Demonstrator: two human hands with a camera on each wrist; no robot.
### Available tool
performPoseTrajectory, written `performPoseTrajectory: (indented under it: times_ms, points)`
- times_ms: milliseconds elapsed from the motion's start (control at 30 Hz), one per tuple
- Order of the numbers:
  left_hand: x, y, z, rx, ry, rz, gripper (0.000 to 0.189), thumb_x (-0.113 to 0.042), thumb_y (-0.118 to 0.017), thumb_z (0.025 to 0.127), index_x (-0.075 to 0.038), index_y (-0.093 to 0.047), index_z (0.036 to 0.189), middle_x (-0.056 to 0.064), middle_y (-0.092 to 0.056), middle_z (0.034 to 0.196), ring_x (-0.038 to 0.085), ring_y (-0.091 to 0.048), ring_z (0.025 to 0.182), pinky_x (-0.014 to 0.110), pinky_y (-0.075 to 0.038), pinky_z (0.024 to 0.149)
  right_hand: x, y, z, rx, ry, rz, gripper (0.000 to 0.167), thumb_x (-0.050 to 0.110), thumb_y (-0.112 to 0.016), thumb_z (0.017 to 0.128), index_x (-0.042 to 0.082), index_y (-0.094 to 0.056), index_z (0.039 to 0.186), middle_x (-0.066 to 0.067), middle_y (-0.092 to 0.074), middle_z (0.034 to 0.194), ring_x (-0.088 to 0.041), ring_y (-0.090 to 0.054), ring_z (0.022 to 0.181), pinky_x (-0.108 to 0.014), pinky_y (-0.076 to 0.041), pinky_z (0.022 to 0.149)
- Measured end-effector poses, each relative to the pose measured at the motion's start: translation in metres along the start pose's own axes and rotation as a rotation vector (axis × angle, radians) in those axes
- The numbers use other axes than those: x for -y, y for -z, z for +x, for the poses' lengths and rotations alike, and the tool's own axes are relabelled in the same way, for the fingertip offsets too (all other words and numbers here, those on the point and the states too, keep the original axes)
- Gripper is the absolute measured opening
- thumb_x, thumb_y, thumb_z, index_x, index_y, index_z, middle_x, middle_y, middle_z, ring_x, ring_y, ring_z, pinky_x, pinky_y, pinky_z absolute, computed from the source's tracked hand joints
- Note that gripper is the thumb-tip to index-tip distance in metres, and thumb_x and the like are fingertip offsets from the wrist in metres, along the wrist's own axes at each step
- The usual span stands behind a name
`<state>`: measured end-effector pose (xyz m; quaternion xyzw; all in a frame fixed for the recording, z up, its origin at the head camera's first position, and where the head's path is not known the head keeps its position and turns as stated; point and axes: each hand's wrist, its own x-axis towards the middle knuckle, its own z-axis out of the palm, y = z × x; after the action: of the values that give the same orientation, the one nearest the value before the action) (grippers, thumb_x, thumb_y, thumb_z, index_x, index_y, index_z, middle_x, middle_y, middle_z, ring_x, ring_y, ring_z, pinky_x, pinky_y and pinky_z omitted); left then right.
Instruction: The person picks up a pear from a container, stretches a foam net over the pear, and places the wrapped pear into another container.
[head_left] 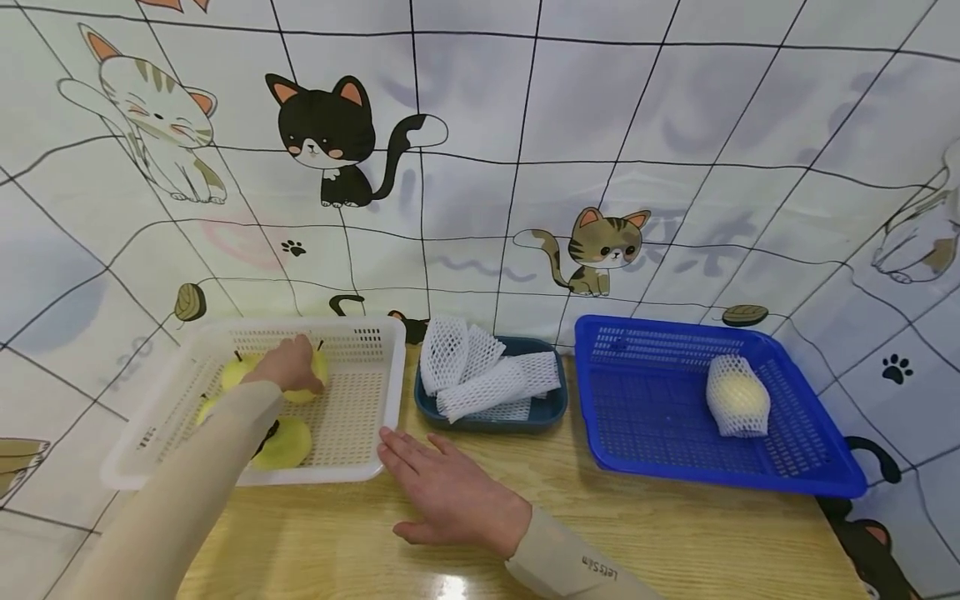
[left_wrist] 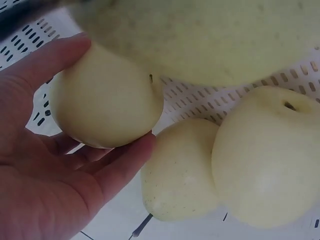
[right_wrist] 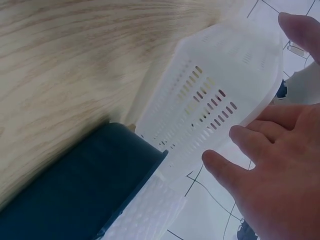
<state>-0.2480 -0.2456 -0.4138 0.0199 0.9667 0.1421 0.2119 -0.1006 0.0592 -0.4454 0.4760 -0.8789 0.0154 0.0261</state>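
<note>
In the white basket [head_left: 393,392] at the left, my left hand [head_left: 288,364] grips a pale yellow-green pear [left_wrist: 107,95], thumb on one side and fingers curled around the other. More pears [head_left: 283,443] lie about it in the basket; the left wrist view has one large and blurred close to the camera. My right hand [head_left: 457,492] is spread above the wooden table, its fingertips right at the basket's near right corner. It holds nothing, and its fingers look extended in the right wrist view.
A dark teal tray [head_left: 491,423] with white foam net sleeves [head_left: 487,385] stands in the middle. To the right sits a blue basket [head_left: 645,408], holding one pale fruit in a foam net [head_left: 738,396]. A cat-print sheet [head_left: 480,192] rises behind the table [head_left: 637,525].
</note>
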Motion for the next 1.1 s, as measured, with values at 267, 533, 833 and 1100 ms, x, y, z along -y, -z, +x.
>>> performPoseTrajectory:
  times_ms: [267, 533, 833, 1100]
  points:
    - [-0.006, 0.006, -0.003, -0.021, -0.051, -0.020, 0.079, -0.023, -0.078, 0.089, 0.018, -0.033, 0.140, 0.045, -0.032, 0.147, 0.062, -0.041, 0.130, 0.068, -0.039, 0.106, -0.002, 0.000, -0.002, -0.006, -0.029, 0.031, 0.091, 0.062, -0.063, 0.095, 0.007, -0.032, 0.162, -0.008, -0.021, 0.171, -0.018, -0.025, 0.155, -0.048, -0.037, 0.117]
    - [-0.022, 0.017, -0.014, -0.137, -0.147, -0.121, 0.081, -0.026, -0.078, 0.087, 0.017, -0.034, 0.139, 0.033, -0.048, 0.119, 0.040, -0.055, 0.099, 0.051, -0.052, 0.082, -0.007, -0.002, -0.006, -0.064, -0.015, 0.035, 0.087, 0.059, -0.062, 0.097, 0.005, -0.036, 0.160, -0.010, -0.026, 0.169, -0.019, -0.029, 0.153, -0.048, -0.038, 0.117]
    - [-0.035, 0.026, -0.034, -0.224, -0.192, -0.302, 0.088, -0.029, -0.083, 0.085, 0.015, -0.034, 0.143, 0.030, -0.052, 0.123, 0.037, -0.057, 0.102, 0.048, -0.052, 0.084, -0.017, -0.002, -0.014, -0.060, -0.016, 0.290, 0.082, 0.046, -0.064, 0.101, 0.005, -0.028, 0.163, -0.009, -0.019, 0.171, -0.018, -0.019, 0.156, -0.047, -0.031, 0.121]
    - [-0.044, 0.024, -0.054, -0.274, -0.213, -0.363, 0.082, -0.028, -0.084, 0.085, 0.010, -0.039, 0.142, 0.027, -0.054, 0.127, 0.037, -0.058, 0.102, 0.047, -0.053, 0.084, -0.031, 0.012, -0.032, -0.145, -0.110, 0.381, 0.075, 0.039, -0.069, 0.099, 0.006, -0.039, 0.159, -0.007, -0.031, 0.168, -0.022, -0.027, 0.154, -0.048, -0.033, 0.119]
